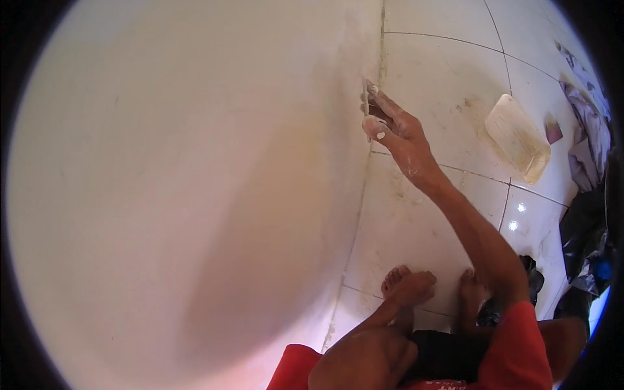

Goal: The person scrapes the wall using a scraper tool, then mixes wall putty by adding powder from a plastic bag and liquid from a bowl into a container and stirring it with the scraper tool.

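Observation:
My right hand (393, 123), dusted with white, reaches out at the wall (195, 162) near where it meets the tiled floor. Its fingers and thumb are closed on a thin flat piece (366, 107), seen edge-on along the wall surface. What kind of piece it is cannot be made out. Low in the view, my left hand (421, 286) is closed beside my bare foot (396, 278), with nothing visible in it.
A white rectangular tray (517, 140) with pale smears lies on the floor tiles (442, 84), right of my right hand. Crumpled cloth (588, 136) and black plastic (582, 227) lie along the right edge. Pale residue marks the tiles.

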`<act>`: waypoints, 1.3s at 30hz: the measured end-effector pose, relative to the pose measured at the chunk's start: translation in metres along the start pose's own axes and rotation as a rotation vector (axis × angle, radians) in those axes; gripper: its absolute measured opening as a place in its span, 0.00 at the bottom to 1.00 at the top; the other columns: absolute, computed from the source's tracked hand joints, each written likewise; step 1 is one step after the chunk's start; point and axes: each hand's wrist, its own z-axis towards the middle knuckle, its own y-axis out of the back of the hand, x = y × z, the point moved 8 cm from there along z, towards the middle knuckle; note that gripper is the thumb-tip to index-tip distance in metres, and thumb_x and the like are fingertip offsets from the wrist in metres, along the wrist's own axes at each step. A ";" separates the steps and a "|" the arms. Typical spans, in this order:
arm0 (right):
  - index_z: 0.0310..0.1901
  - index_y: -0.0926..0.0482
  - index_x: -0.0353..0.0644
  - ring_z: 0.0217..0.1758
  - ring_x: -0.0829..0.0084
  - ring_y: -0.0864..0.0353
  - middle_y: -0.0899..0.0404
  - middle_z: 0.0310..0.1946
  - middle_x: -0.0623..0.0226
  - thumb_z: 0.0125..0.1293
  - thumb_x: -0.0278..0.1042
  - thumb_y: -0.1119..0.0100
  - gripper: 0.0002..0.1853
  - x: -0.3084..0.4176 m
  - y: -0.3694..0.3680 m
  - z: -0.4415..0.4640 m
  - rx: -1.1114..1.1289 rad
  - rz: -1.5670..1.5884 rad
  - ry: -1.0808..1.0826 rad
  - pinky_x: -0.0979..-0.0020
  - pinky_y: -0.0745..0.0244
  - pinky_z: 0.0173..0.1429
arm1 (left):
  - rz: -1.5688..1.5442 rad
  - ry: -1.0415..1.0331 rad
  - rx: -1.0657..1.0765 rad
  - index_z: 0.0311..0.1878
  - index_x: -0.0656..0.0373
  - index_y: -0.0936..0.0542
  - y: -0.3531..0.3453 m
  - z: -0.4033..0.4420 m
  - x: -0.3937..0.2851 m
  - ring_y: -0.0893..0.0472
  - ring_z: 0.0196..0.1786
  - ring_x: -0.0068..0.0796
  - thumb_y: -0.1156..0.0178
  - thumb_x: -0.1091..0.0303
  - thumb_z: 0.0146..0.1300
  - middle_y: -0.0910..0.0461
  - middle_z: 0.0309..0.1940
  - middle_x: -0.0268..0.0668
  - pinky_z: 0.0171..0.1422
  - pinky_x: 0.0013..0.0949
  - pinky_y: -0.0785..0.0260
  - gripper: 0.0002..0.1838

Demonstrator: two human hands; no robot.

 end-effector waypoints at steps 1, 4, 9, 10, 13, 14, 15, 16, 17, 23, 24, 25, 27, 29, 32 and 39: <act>0.73 0.45 0.27 0.60 0.67 0.28 0.31 0.61 0.52 0.69 0.42 0.42 0.39 -0.003 -0.003 0.001 -0.001 -0.002 0.005 0.67 0.32 0.65 | -0.019 -0.030 -0.005 0.45 0.62 0.24 0.004 -0.001 -0.003 0.21 0.42 0.46 0.40 0.67 0.59 0.23 0.37 0.44 0.50 0.45 0.28 0.13; 0.72 0.44 0.26 0.64 0.65 0.30 0.31 0.61 0.51 0.67 0.46 0.41 0.42 -0.002 0.009 0.005 -0.136 0.181 0.066 0.65 0.36 0.69 | -0.065 -0.070 -0.026 0.45 0.62 0.24 0.009 0.004 -0.011 0.21 0.42 0.46 0.39 0.67 0.59 0.23 0.37 0.44 0.50 0.45 0.29 0.13; 0.70 0.44 0.29 0.68 0.64 0.32 0.32 0.60 0.56 0.63 0.49 0.42 0.42 0.020 0.004 0.010 -0.188 0.360 0.241 0.61 0.41 0.72 | -0.155 -0.121 -0.127 0.42 0.60 0.26 0.022 0.000 -0.013 0.22 0.40 0.46 0.38 0.69 0.57 0.25 0.35 0.43 0.48 0.44 0.29 0.11; 0.70 0.44 0.29 0.68 0.64 0.32 0.32 0.60 0.56 0.63 0.49 0.42 0.42 0.017 0.001 0.013 -0.190 0.361 0.241 0.61 0.41 0.72 | -0.132 -0.072 -0.063 0.43 0.61 0.24 0.017 0.001 -0.010 0.22 0.41 0.47 0.38 0.67 0.58 0.24 0.36 0.45 0.49 0.45 0.29 0.12; 0.73 0.47 0.32 0.70 0.63 0.34 0.35 0.61 0.57 0.63 0.48 0.42 0.43 0.014 -0.010 0.024 -0.133 0.348 0.320 0.62 0.35 0.66 | -0.100 -0.003 0.020 0.44 0.63 0.23 0.013 0.003 -0.008 0.22 0.43 0.49 0.39 0.66 0.59 0.23 0.38 0.46 0.51 0.46 0.29 0.13; 0.73 0.49 0.33 0.70 0.62 0.35 0.36 0.60 0.57 0.64 0.46 0.42 0.42 0.014 -0.015 0.027 -0.112 0.333 0.354 0.63 0.31 0.62 | -0.094 0.012 0.042 0.43 0.63 0.23 0.013 0.003 -0.008 0.22 0.42 0.49 0.39 0.65 0.59 0.23 0.38 0.47 0.50 0.46 0.29 0.13; 0.74 0.50 0.35 0.71 0.61 0.36 0.37 0.60 0.57 0.64 0.43 0.42 0.42 0.017 -0.020 0.029 -0.092 0.319 0.388 0.65 0.28 0.57 | -0.087 0.027 0.064 0.43 0.63 0.23 0.013 0.003 -0.007 0.22 0.42 0.49 0.39 0.65 0.59 0.23 0.37 0.47 0.50 0.46 0.29 0.13; 0.74 0.50 0.35 0.71 0.61 0.36 0.37 0.60 0.57 0.64 0.43 0.42 0.42 0.018 -0.023 0.030 -0.090 0.320 0.386 0.65 0.28 0.57 | -0.080 0.042 0.084 0.43 0.63 0.23 0.013 0.003 -0.007 0.22 0.42 0.49 0.39 0.65 0.59 0.23 0.37 0.47 0.50 0.46 0.29 0.13; 0.74 0.51 0.35 0.71 0.60 0.36 0.38 0.60 0.56 0.65 0.41 0.42 0.42 0.020 -0.026 0.030 -0.089 0.309 0.395 0.66 0.27 0.52 | -0.071 0.058 0.102 0.42 0.63 0.23 0.013 0.003 -0.005 0.22 0.42 0.50 0.39 0.65 0.59 0.23 0.37 0.47 0.50 0.46 0.30 0.12; 0.75 0.52 0.36 0.71 0.60 0.36 0.39 0.61 0.56 0.66 0.38 0.42 0.41 0.017 -0.030 0.037 -0.058 0.266 0.371 0.69 0.26 0.48 | -0.030 0.023 0.009 0.41 0.62 0.23 -0.001 -0.002 0.004 0.22 0.42 0.49 0.40 0.65 0.59 0.22 0.37 0.47 0.49 0.47 0.30 0.11; 0.75 0.52 0.36 0.71 0.60 0.36 0.39 0.61 0.55 0.66 0.38 0.42 0.41 0.017 -0.030 0.038 -0.053 0.256 0.363 0.69 0.26 0.47 | -0.032 0.019 -0.002 0.41 0.62 0.23 -0.001 -0.001 0.004 0.22 0.42 0.49 0.40 0.65 0.59 0.22 0.37 0.47 0.49 0.47 0.30 0.11; 0.75 0.52 0.36 0.71 0.60 0.36 0.39 0.61 0.55 0.66 0.38 0.42 0.41 0.018 -0.031 0.038 -0.050 0.257 0.362 0.69 0.26 0.47 | -0.034 0.018 -0.005 0.41 0.62 0.23 0.000 -0.001 0.005 0.22 0.42 0.49 0.40 0.65 0.59 0.22 0.38 0.47 0.49 0.47 0.30 0.11; 0.75 0.52 0.36 0.71 0.60 0.36 0.39 0.62 0.54 0.66 0.39 0.42 0.41 0.020 -0.033 0.039 -0.053 0.257 0.372 0.68 0.26 0.48 | -0.049 0.026 -0.001 0.41 0.62 0.23 0.002 -0.001 0.004 0.22 0.42 0.49 0.40 0.65 0.59 0.22 0.38 0.47 0.49 0.47 0.30 0.11; 0.73 0.49 0.34 0.71 0.60 0.34 0.36 0.63 0.54 0.66 0.45 0.43 0.41 0.019 -0.035 0.039 -0.094 0.242 0.367 0.64 0.32 0.60 | -0.063 0.029 0.004 0.41 0.62 0.23 0.008 0.001 0.004 0.22 0.42 0.49 0.40 0.65 0.59 0.22 0.38 0.47 0.49 0.47 0.30 0.11; 0.71 0.45 0.32 0.71 0.60 0.33 0.33 0.65 0.54 0.65 0.51 0.44 0.41 0.020 -0.034 0.038 -0.128 0.214 0.385 0.59 0.39 0.73 | -0.077 0.030 0.008 0.41 0.62 0.23 0.010 0.002 0.001 0.22 0.42 0.49 0.40 0.65 0.59 0.22 0.38 0.47 0.49 0.47 0.29 0.11; 0.72 0.48 0.30 0.72 0.57 0.33 0.34 0.66 0.51 0.65 0.51 0.43 0.43 0.022 -0.039 0.030 -0.146 0.239 0.371 0.58 0.39 0.74 | -0.099 0.031 0.020 0.42 0.61 0.23 0.011 0.000 -0.004 0.22 0.43 0.49 0.40 0.65 0.59 0.22 0.38 0.47 0.49 0.47 0.29 0.11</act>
